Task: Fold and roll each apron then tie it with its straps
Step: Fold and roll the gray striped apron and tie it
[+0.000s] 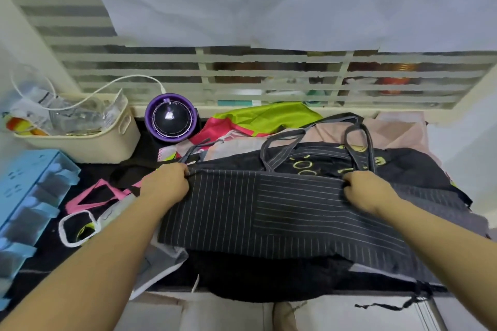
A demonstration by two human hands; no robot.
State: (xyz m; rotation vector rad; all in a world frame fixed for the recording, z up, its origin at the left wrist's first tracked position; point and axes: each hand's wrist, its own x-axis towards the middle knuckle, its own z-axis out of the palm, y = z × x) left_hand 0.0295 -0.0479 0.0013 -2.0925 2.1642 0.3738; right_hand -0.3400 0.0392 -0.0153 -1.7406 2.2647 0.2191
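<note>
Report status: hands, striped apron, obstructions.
Left hand and right hand both gripping far edge of striped apron. Apron unrolled, straps loose. Other aprons piled behind.

Your black surface (45,260) meets a cream slatted window grille (161,67), its upper part covered by pale white sheets (295,0); light floor tiles (220,314) show below the near edge, plain white walls (18,35) flanking.

Your bare forearms reach forward; your left hand (164,185) and right hand (369,191), fingers curled, each pinch the dark pinstriped cloth apron (269,212).
</note>
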